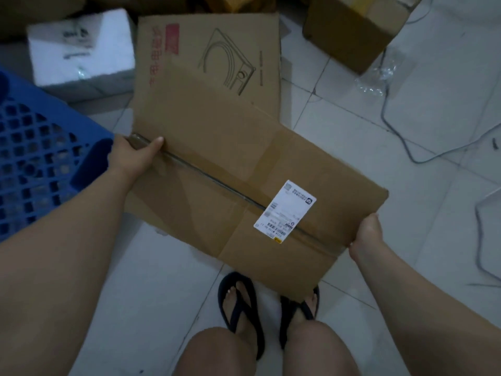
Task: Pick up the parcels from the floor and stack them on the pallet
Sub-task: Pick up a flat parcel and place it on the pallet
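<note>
**Flat parcel held in 2 hands beside the pallet**

A blue plastic lattice pallet (40, 164) lies at the left on the white tiled floor (406, 126). The left hand (135, 157) has its fingers grasping the left end of the flat, taped brown cardboard parcel (217, 185). The parcel is held above the feet. The right hand (366, 240) grasps its right end.

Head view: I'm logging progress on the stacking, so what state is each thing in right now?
Cardboard box: taped shut, held at both ends above the feet.
Left hand: grips the box's left end, thumb on top.
Right hand: grips the box's right end.
Blue pallet: at the left, beside the box.
White foam box: lying on the floor.
Cable: loose on the tiles.
</note>
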`<state>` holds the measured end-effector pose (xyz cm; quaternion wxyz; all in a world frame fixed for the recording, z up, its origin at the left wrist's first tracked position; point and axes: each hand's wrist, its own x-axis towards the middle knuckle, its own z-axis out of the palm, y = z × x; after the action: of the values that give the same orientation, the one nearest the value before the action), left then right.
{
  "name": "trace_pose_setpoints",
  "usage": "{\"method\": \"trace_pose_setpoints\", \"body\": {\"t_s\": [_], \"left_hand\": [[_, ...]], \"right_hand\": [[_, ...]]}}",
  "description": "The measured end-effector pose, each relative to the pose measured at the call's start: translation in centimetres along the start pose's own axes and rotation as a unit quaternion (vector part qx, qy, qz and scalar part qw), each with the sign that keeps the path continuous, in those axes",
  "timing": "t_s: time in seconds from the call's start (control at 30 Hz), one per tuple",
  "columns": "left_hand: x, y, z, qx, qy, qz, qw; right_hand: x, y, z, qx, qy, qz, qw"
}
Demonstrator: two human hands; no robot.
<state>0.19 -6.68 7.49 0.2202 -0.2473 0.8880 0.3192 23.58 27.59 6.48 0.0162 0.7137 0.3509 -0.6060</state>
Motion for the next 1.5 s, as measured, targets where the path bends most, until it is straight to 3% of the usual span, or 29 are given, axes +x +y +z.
{"method": "trace_pose_setpoints", "body": {"t_s": [0.17,0.43,0.6,0.67,0.8,1.0,1.17,1.3,1.5], "left_hand": [[-6.1,-1.7,-9.9,-0.068,0.008,-0.081,0.994],[-14.7,-9.3,-24.3,-0.154,0.06,-0.246,0.955],[-17.2,-13.7,-30.1,-0.212,0.068,-0.305,0.926],[-17.5,-15.4,-32.8,-0.231,0.076,-0.306,0.921],[-16.3,-19.1,-37.0,-0.248,0.078,-0.316,0.913],[-15.4,-21.8,-40.9,-0.286,0.101,-0.347,0.888],[-12.9,-24.3,-42.8,-0.319,0.11,-0.381,0.861],[-8.7,-26.2,-42.9,-0.338,0.112,-0.383,0.852],[1.1,-31.6,-40.8,-0.34,0.138,-0.359,0.858]], "right_hand": [[-8.1,-4.5,0.6,-0.046,0.021,-0.037,0.998],[-23.0,-8.1,8.4,-0.155,-0.09,-0.132,0.975],[-31.4,-7.2,15.0,-0.327,-0.18,-0.248,0.894],[-33.4,-6.5,17.5,-0.378,-0.171,-0.275,0.867],[-37.4,-5.5,22.4,-0.428,-0.153,-0.268,0.849],[-41.8,-2.8,29.8,-0.481,-0.233,-0.248,0.808],[-42.8,0.3,36.5,-0.534,-0.237,-0.277,0.763],[-42.5,2.9,43.2,-0.573,-0.265,-0.321,0.706],[-36.6,9.2,54.2,-0.601,-0.316,-0.358,0.641]]}}
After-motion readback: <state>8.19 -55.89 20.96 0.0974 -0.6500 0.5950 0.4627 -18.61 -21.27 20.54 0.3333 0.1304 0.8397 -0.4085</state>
